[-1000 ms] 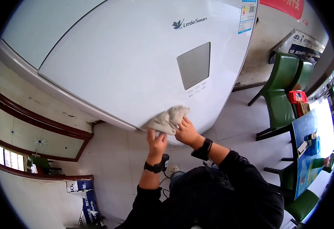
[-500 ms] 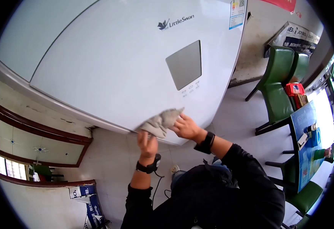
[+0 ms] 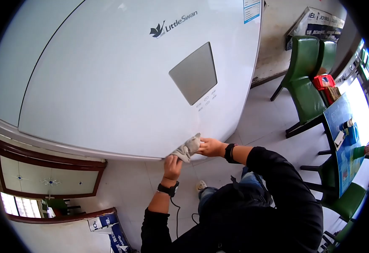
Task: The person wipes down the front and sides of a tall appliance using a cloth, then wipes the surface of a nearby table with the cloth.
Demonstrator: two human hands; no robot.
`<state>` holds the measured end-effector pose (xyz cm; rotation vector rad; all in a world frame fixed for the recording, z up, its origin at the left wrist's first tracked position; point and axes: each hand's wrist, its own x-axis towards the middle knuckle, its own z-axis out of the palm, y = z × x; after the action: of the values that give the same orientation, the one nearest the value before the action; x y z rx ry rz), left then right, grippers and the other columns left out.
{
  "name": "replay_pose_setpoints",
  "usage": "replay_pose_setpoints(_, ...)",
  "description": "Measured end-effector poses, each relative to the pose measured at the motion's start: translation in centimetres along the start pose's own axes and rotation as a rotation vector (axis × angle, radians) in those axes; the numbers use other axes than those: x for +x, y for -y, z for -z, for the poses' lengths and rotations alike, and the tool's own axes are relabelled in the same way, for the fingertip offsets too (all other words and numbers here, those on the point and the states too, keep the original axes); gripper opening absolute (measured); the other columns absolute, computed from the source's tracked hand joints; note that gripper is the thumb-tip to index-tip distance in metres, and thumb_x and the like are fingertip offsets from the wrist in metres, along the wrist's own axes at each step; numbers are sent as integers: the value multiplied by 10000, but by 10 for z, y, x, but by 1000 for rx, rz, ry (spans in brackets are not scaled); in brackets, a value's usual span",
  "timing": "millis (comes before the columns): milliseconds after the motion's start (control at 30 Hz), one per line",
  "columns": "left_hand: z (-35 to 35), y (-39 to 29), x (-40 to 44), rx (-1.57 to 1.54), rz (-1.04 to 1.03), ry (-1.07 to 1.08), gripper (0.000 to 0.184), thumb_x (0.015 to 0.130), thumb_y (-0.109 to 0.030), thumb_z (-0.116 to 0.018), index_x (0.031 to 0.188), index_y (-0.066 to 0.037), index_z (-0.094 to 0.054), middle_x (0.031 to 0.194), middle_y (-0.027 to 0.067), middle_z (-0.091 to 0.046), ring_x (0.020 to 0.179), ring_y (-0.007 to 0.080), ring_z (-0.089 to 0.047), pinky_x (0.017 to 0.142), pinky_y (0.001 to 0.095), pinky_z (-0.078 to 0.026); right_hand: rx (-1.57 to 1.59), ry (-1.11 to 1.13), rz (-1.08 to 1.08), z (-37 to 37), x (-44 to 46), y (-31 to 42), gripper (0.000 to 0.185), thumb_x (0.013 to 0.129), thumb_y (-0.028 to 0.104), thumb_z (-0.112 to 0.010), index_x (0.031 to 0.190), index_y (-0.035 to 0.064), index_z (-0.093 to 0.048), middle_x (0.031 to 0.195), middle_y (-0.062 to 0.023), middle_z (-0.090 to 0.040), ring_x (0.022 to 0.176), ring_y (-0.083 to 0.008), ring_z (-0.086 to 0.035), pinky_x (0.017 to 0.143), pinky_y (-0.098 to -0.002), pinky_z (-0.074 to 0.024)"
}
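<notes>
A crumpled grey-beige cloth (image 3: pixel 187 149) lies bunched against the lower edge of a white LittleSwan appliance door (image 3: pixel 108 92). My right hand (image 3: pixel 212 147) grips the cloth's right end, its fingers closed on it. At the cloth's lower left end, my left hand (image 3: pixel 173 168) has its fingers closed on the fabric beside the door's edge. Above the cloth are a grey display panel (image 3: pixel 195 74) and small printed control marks. Both wrists wear black bands.
Green chairs (image 3: pixel 304 80) stand at the right, one bearing a red item (image 3: pixel 323 81). Beside them is a table with a blue cover (image 3: pixel 340 126). A brown-framed glass panel (image 3: pixel 45 170) is at the left. A black cable hangs near my left wrist.
The cloth and both hands have moved down relative to the door. The cloth is bunched more narrowly. The view has shifted, and the door fills more of it.
</notes>
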<state>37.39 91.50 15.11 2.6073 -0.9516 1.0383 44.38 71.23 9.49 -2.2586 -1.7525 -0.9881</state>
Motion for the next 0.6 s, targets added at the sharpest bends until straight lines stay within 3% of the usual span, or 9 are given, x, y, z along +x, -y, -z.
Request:
replay_pose_setpoints(33, -7, 1, -13, -49, 9, 139, 28, 607, -1, -545, 608, -7, -518, 717, 107, -503, 676, 249, -488, 628, 344, -425, 53, 184, 14, -19, -16, 11, 349, 712, 145, -469, 1055, 128, -533, 1106, 27, -442, 1092, -146, -376, 988, -329, -278)
replay_pose_setpoints(200, -50, -4, -52, -30, -57, 243, 42, 580, -21, -531, 618, -5, -521, 741, 110, -515, 698, 243, -493, 653, 332, -431, 114, 349, -11, -38, -38, 36, 457, 721, 150, -469, 1175, 109, -436, 1160, 5, -418, 1149, -161, -344, 1027, -321, -209)
replay_pose_setpoints(367, -77, -4, -72, -35, -77, 291, 44, 565, -31, -525, 603, -9, -526, 738, 102, -520, 716, 224, -498, 662, 319, -441, 126, 416, 14, -71, -48, 59, 417, 768, 151, -447, 1180, 95, -411, 1195, 5, -384, 1153, -170, -341, 1039, -317, -193)
replay_pose_setpoints(433, -75, -8, -67, -104, -30, 380, 57, 532, -10, -531, 572, -15, -491, 674, 95, -486, 703, 226, -495, 670, 315, -439, 184, 606, -98, -63, -43, 68, 445, 770, 152, -451, 1203, 76, -381, 1211, 6, -391, 1179, -154, -318, 1035, -306, -202)
replay_pose_setpoints(600, -71, -8, -59, -60, -71, 369, 72, 529, -12, -527, 599, -3, -514, 683, 99, -489, 711, 231, -497, 662, 304, -445, 172, 514, -234, -57, -42, 79, 318, 775, 147, -452, 1083, 66, -455, 1084, 5, -457, 1103, -160, -389, 1038, -315, -197)
